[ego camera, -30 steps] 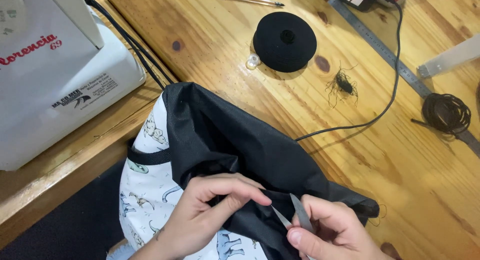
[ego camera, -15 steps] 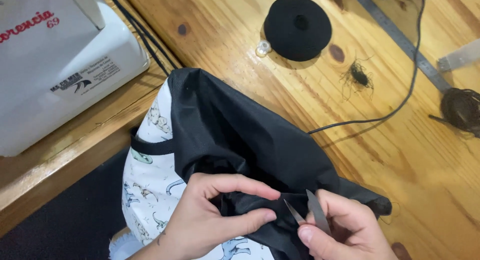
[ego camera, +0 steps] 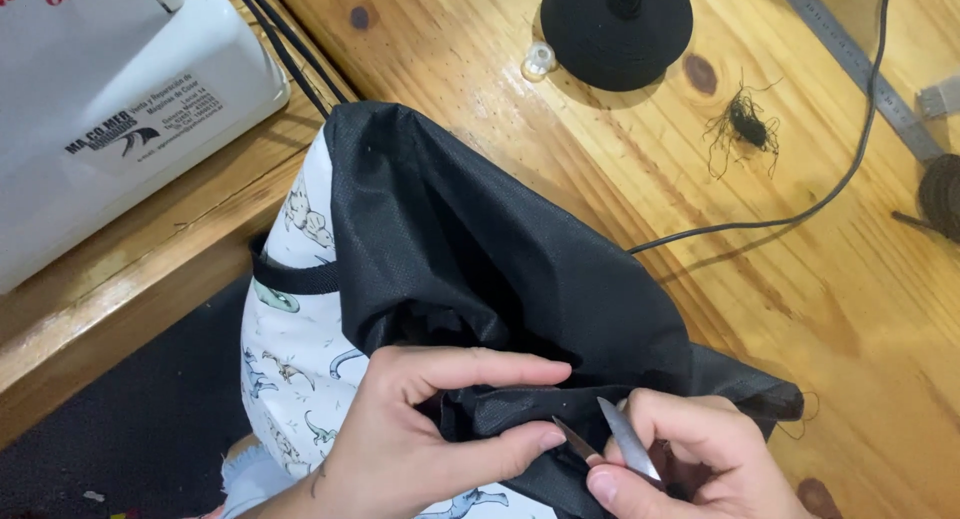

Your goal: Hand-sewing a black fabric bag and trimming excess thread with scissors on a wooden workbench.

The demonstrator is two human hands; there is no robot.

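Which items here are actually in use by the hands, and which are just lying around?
In use: left hand, right hand, thread snips, black fabric, dinosaur-print fabric.

Lying about: sewing machine, black thread spool, bobbin, thread tangle, metal ruler, black cable.

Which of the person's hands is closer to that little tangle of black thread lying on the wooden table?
Right. The right hand, holding small snips, lies below the thread tangle; the left hand, pinching the black fabric, sits farther off to the left.

Bright, even light, soft shadows, mild glare on varnished wood, sharp focus.
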